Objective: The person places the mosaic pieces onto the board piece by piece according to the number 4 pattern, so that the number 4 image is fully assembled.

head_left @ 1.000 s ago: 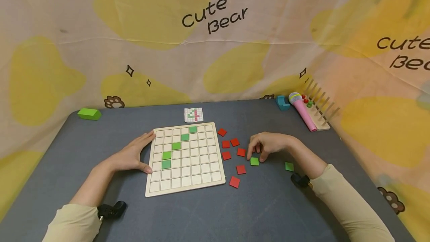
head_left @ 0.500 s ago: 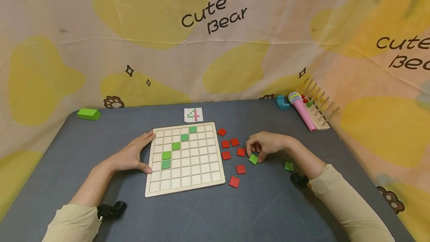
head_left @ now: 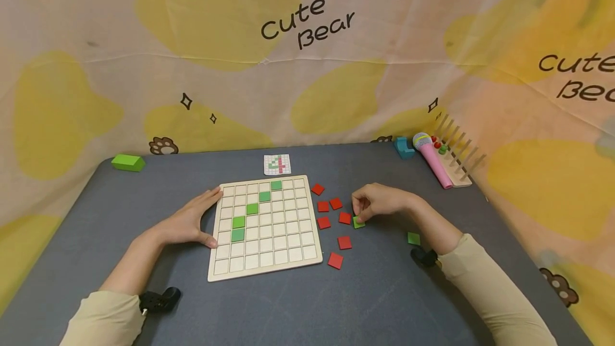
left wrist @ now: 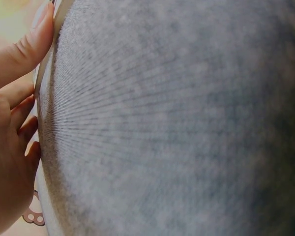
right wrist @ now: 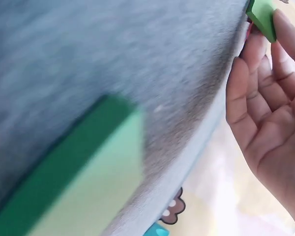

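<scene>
A pale wooden grid board [head_left: 269, 233] lies on the dark table, several green tiles [head_left: 252, 209] set in its cells in a slanting line. My left hand [head_left: 184, 222] touches the board's left edge, thumb and fingers spread apart. To the right of the board, my right hand [head_left: 381, 200] pinches a green square tile [head_left: 359, 222] between thumb and fingers; the right wrist view shows this pinched tile [right wrist: 263, 19] at its upper right. Several loose red tiles [head_left: 344, 242] lie between the board and the right hand.
Another green tile [head_left: 414, 238] lies near the right wrist. A small pattern card [head_left: 277, 164] lies behind the board. Farther back are a green block [head_left: 128, 163], a blue block [head_left: 404, 147], a pink toy microphone [head_left: 434, 162] and a wooden peg stand [head_left: 462, 175].
My right fingers have closed on the green tile, which has turned and shifted slightly left and away from me. The left hand and the board have stayed in place.
</scene>
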Motion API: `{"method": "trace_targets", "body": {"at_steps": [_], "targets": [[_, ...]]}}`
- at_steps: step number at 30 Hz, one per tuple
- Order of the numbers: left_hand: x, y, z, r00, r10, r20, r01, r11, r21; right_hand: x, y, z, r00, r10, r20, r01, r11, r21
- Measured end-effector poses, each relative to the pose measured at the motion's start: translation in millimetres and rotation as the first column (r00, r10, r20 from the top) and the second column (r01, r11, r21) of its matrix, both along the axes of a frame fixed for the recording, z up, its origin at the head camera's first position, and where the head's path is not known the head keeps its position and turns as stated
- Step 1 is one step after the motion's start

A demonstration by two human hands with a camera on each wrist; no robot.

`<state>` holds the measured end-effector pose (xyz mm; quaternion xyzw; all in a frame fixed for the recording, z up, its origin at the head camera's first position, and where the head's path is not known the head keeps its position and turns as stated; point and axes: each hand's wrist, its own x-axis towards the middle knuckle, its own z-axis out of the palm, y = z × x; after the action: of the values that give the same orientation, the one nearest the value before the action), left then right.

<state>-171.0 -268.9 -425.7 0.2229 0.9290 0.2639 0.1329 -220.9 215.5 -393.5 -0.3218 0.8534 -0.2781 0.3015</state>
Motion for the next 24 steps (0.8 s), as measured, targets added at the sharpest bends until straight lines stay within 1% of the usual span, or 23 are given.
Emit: {"method": "trace_targets", "body": {"at_steps": [5,7,13,21,24], "targets": [[0.5,1.1,2.0,1.0,0.006,0.006,-0.006,1.0,0.004,-3.6,-11.6,7.8,1.0,-0.016,-0.004,0.016,0.999,-0.036],[0.5,1.0,1.9,1.0,0.007,0.007,-0.007,1.0,0.004,-5.6,-18.0,10.2,1.0,-0.021,0.001,0.021,0.998,-0.065],[0.2,0.1,0.5,1.0,0.005,0.005,-0.005,1.0,-0.002,-12.5,-39.6,13.9,1.0,-0.03,0.003,0.03,0.99,-0.135],[-0.2,0.1,0.0,1.0,0.004,0.002,-0.004,1.0,0.008,-19.6,-73.0,17.2,0.998,-0.061,-0.036,0.054,0.984,-0.172],[0.2,-0.1,-0.5,1.0,0.01,0.005,-0.01,1.0,0.005,-20.9,-87.0,19.2,0.997,-0.067,-0.029,0.061,0.979,-0.193]]}}
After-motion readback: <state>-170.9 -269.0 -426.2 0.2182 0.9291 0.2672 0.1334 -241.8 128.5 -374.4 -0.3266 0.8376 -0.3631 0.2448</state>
